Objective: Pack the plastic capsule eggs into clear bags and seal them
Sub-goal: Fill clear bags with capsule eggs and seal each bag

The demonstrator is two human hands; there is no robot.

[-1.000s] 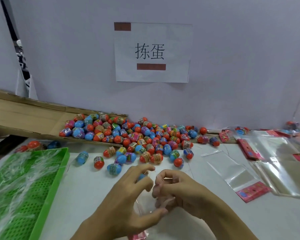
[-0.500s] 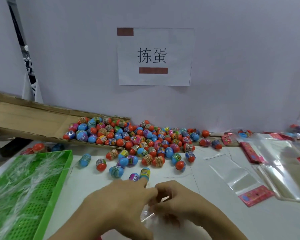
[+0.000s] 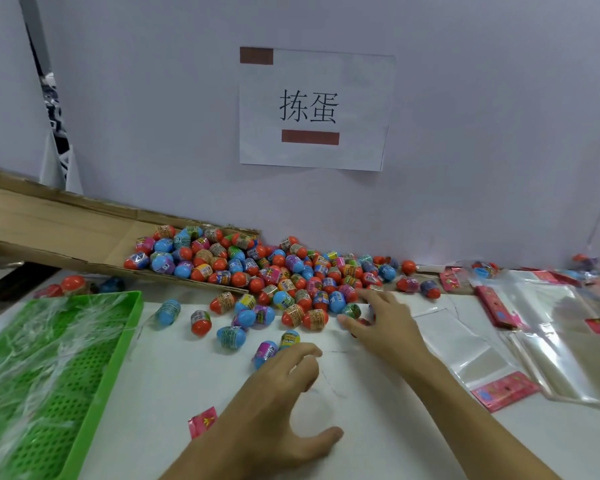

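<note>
Along the bench's far edge, capsule eggs point(image 3: 284, 271) heaped; right hand point(image 3: 378, 323) open over nearest ones, left hand point(image 3: 284, 393) loosely spread, empty. Careless sweep could scatter eggs.

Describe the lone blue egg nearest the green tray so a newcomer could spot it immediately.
Start at the green perforated tray on the table's left side. Just past its far right corner lies a blue capsule egg on the white tabletop. It lies apart to the left of the scattered eggs, all blue with a striped label band, while its nearest neighbour has a red end.
</note>
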